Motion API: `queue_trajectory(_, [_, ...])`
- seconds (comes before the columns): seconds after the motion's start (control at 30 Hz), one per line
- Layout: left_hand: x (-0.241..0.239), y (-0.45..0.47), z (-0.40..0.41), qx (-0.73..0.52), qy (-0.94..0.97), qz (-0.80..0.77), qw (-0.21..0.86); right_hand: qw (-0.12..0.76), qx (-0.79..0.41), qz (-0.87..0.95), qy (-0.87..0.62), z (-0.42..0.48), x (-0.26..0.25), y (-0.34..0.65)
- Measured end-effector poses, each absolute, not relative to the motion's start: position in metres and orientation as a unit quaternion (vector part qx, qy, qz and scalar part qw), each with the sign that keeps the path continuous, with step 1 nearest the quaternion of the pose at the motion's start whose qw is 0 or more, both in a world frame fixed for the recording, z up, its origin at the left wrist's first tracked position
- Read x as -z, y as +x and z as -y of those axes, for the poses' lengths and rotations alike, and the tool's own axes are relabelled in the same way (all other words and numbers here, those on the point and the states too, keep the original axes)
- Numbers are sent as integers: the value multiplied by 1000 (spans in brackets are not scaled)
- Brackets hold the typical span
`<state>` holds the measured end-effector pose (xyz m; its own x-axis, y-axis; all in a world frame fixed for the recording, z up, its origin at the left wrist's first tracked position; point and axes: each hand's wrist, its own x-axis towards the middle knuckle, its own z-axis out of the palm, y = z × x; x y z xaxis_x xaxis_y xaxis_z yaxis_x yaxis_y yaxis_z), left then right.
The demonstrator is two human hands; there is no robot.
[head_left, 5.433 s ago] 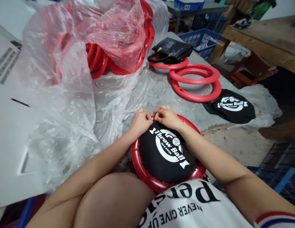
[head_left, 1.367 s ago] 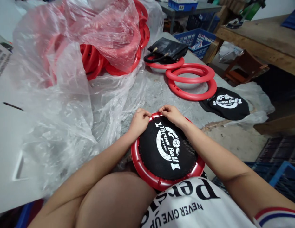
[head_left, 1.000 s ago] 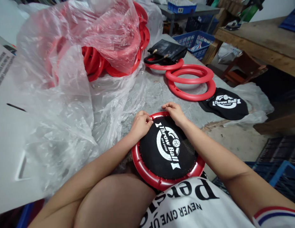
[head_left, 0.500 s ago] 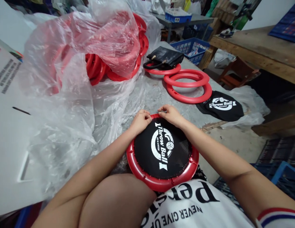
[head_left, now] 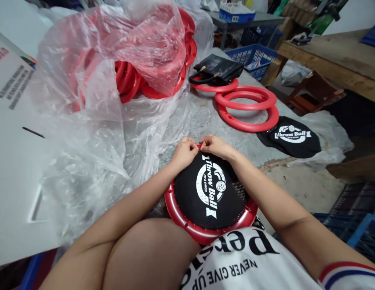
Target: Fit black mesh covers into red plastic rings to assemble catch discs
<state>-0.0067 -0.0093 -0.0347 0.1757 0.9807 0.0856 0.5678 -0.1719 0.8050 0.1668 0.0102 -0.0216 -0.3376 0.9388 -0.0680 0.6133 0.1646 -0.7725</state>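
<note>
A round black mesh fabric [head_left: 187, 197] printed "Throw Ball" is set inside a red plastic ring [head_left: 192, 233] that leans on my lap and the table edge. My left hand [head_left: 185, 154] is closed at the ring's far rim, its thumb and fingers pinching the mesh edge. Close beside it, my right hand [head_left: 217, 146] pinches the same edge. The fingertips almost meet, with a bit of red rim between them. They hide the exact spot they grip. Along the near rim the mesh sits against the ring.
Red rings in clear plastic [head_left: 145, 48] pile at the back left. Loose red rings [head_left: 251, 127] and a black bag [head_left: 219, 68] lie further back. Another black printed mesh [head_left: 292, 137] rests at the right. A white carton [head_left: 18, 161] stands left; a blue crate [head_left: 254, 56] is behind.
My right hand has moved in toward my left, and its fingers have closed on the mesh edge. My left hand stays at the far rim. The whole view has shifted slightly.
</note>
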Motion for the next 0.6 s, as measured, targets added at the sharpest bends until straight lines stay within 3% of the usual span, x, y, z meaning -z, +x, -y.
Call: queue_trajectory(0.6, [27,-9,15,-329,687,-589,271,253,-357,723,-534,-10,28,165])
